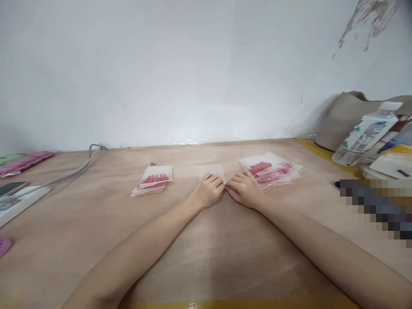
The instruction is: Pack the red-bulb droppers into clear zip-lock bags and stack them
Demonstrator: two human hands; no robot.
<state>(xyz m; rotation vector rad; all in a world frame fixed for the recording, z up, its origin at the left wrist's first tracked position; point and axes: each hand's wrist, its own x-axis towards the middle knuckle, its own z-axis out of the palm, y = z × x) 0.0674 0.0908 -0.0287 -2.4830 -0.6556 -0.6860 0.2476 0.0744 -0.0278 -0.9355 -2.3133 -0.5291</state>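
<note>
My left hand [210, 190] and my right hand [245, 188] meet at the middle of the table, fingers pinched together. Between and behind them lies a clear plastic bag [216, 170], its near edge in my fingertips; whether anything is inside is hidden by my hands. Just beyond my right hand is a loose pile of clear bags with red pieces [272, 169], and the pieces look rounded. To the left of my left hand sits a smaller stack of similar bags [152, 184], also showing a row of red pieces.
On the left are a grey cable [77, 169], a white power strip [28, 204], a dark phone [13, 189] and pink packets [32, 161]. At right stand a plastic bottle [367, 131] and a grey-brown bag [336, 120]. A white wall [193, 77] closes the back.
</note>
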